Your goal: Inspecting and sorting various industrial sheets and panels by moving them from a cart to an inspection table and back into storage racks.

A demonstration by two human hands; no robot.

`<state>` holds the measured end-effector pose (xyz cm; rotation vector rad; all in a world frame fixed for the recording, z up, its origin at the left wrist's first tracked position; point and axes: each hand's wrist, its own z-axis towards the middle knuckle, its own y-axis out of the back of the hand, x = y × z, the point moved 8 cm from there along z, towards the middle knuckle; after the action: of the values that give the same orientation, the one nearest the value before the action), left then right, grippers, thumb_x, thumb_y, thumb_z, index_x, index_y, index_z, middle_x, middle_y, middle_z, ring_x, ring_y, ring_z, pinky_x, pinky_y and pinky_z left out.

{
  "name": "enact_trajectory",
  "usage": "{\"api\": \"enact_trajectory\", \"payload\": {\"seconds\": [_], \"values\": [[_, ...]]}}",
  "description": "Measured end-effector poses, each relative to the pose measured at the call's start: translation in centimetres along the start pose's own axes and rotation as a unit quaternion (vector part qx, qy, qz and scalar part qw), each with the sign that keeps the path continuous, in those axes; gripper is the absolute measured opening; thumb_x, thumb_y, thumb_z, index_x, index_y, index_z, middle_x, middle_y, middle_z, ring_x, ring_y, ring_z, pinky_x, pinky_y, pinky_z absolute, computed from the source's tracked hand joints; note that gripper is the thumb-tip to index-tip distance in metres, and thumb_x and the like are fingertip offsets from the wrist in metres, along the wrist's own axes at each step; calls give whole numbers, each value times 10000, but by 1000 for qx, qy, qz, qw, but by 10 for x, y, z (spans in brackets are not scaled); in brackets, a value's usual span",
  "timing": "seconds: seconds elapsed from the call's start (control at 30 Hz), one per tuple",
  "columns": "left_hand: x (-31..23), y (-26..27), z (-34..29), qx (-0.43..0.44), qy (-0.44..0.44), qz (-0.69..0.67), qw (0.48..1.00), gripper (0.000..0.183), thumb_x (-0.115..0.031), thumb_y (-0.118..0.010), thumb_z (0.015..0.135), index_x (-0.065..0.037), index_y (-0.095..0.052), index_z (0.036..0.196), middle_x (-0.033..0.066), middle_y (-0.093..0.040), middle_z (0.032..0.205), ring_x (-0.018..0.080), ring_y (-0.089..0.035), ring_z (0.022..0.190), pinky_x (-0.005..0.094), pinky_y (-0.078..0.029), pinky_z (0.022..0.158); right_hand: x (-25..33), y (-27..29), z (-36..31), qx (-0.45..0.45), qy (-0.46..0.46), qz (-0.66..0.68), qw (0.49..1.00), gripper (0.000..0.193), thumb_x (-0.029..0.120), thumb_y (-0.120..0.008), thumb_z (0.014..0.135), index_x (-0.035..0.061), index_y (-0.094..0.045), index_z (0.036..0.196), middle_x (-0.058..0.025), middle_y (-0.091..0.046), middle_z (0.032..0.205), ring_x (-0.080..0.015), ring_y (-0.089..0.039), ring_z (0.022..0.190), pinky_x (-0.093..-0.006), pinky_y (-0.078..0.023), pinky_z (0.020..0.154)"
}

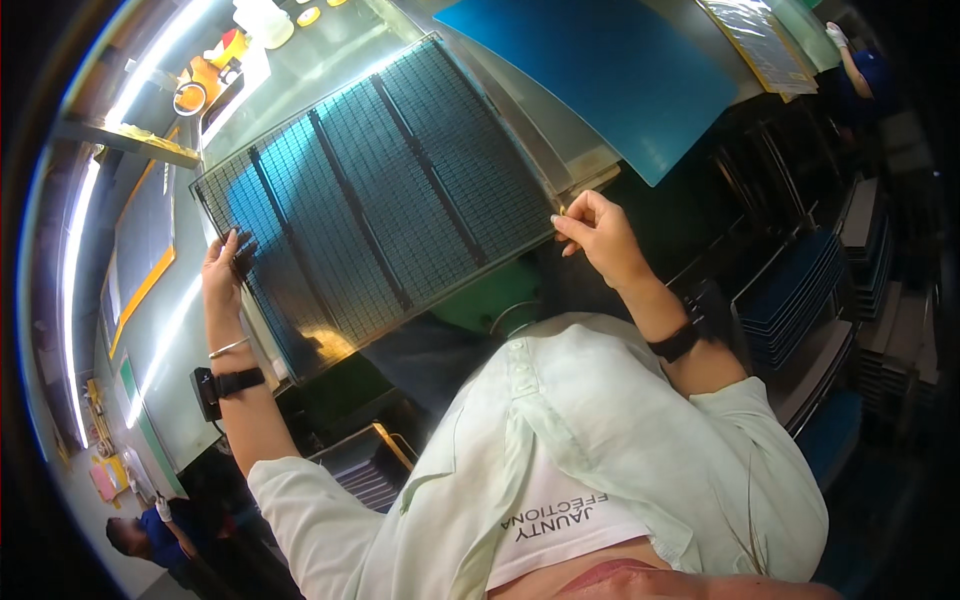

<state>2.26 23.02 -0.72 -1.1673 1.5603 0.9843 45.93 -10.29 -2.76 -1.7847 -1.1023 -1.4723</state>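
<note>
A large dark panel [360, 200] with a fine grid pattern and three darker bands lies tilted in front of me, its surface shiny with blue reflections. My left hand [222, 262] is closed on the panel's left edge, thumb on top; part of its fingers is hidden. At the near right corner my right hand [600, 235] is pinched, with a small yellowish piece [562, 210] between thumb and fingertips. Whether those fingers also touch the panel, I cannot tell.
A blue sheet [610, 75] lies beyond on the right. Orange tape rolls [195, 90] and a white bottle [263, 22] stand far left. Stacked blue panels [790, 300] fill racks at right. Other people are at the lower left [150, 535] and upper right [865, 85].
</note>
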Motion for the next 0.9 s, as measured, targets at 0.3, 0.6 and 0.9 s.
{"api": "enact_trajectory", "payload": {"seconds": [0.3,0.6,0.9], "values": [[5,0,12,18,-23,-8,1000,172,-152,-570,889,-43,-579,1022,87,-647,943,160,-626,768,234,-500,633,-4,-5,-2,-3,-9,79,997,133,30,-611,828,26,-497,759,-58,-569,701,-117,-593,632,-224,-507,553],[-14,9,-1,4,-96,-56,994,198,-184,-587,881,-65,-601,1039,72,-656,947,149,-622,768,228,-475,655,0,-7,-2,-3,14,42,999,147,36,-609,836,23,-485,758,-53,-564,695,-108,-595,635,-217,-506,560],[-15,0,1,7,-74,-36,997,177,-177,-583,884,-70,-611,1022,70,-659,938,154,-626,784,222,-466,621,3,-4,-2,-22,70,-10,997,187,19,-625,815,30,-456,738,-34,-533,658,-88,-562,587,-216,-491,539]]}}
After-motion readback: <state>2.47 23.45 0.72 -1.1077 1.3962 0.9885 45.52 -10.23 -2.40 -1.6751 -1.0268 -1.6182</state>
